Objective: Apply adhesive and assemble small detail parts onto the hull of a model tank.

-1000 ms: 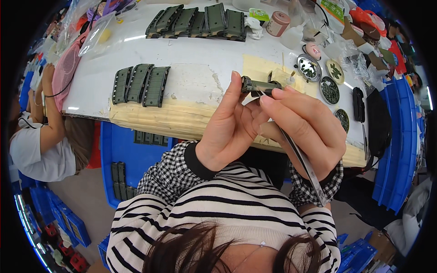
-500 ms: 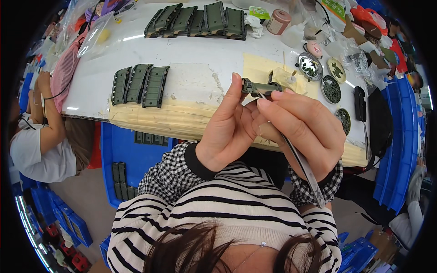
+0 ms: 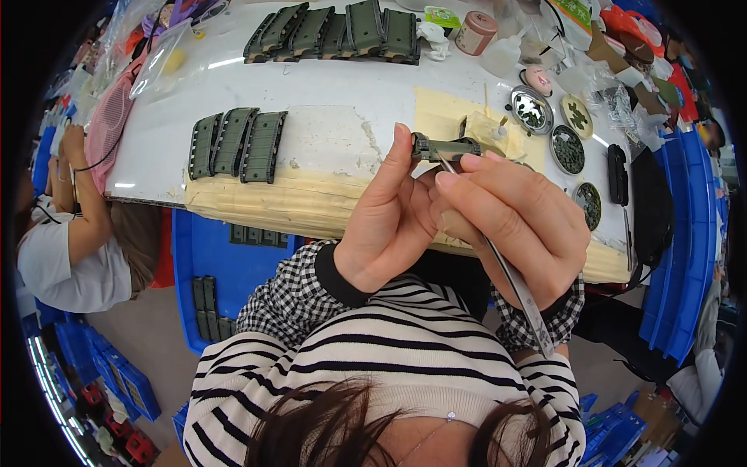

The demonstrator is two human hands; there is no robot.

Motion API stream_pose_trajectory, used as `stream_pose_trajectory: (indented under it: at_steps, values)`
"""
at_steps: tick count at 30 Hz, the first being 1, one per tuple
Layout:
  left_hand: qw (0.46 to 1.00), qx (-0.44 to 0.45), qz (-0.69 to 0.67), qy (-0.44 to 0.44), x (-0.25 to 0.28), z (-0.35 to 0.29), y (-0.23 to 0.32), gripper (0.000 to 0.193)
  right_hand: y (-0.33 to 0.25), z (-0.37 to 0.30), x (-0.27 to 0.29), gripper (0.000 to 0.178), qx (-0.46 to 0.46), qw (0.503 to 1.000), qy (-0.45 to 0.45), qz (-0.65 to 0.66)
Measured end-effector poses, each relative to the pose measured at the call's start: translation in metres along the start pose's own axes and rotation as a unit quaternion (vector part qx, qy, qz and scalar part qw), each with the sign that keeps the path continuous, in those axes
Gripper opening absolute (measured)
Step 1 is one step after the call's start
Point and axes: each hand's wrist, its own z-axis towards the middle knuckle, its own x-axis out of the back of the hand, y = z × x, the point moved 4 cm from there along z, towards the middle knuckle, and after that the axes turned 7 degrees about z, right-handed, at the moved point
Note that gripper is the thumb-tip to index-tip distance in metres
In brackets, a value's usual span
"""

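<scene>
Not much moved vs. 1 s ago: view's drifted a touch, green piece point(image 3: 447, 148) seems rolled slightly, tweezers' point(image 3: 513, 279) back end a bit further L. Clock dirs taken from the piece, held up approx. mid-view by the table's point(image 3: 327, 93) near edge.

L hand point(image 3: 398, 224) at 7 o'clock: thumb upright at piece's L end, other fingers curled below & partly hidden, gap abt. as wide as the piece, which it's holding. R hand point(image 3: 531, 219) at 4 o'clock: fingers pinched tight on tweezers, back end toward 5, tips at piece's lower edge. Can't tell if tips grip a small bit.

Step in hand, prob.: fine tweezer work on this one piece, mid-way. Next move calls for, I'd say, steady L hold + tiny, controlled tip pressure; a slip could mark the surface.

Around: three green panels point(image 3: 261, 148) at 9, green stack point(image 3: 334, 35) at 10–11, silver tin point(image 3: 514, 100) w/ dark bits at 2, round dish point(image 3: 554, 148) w/ dark bits at 3, blue tray point(image 3: 206, 243) at 8.
</scene>
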Motion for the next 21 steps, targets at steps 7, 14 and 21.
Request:
stream_pose_trajectory:
  at_steps: [7,14,21]
  values:
    - [1.000,-0.007,0.008,0.011,0.003,0.001,0.001,0.054,0.000,-0.001,0.001,0.033,-0.039,0.999,-0.011,0.021]
    - [0.996,0.040,-0.076,0.039,-0.001,0.010,0.004,0.055,0.014,-0.018,0.031,0.029,-0.095,0.970,0.180,0.131]
    - [0.991,0.030,-0.115,0.064,0.009,0.021,0.011,0.047,0.030,-0.035,0.009,0.033,-0.242,0.924,0.216,0.205]
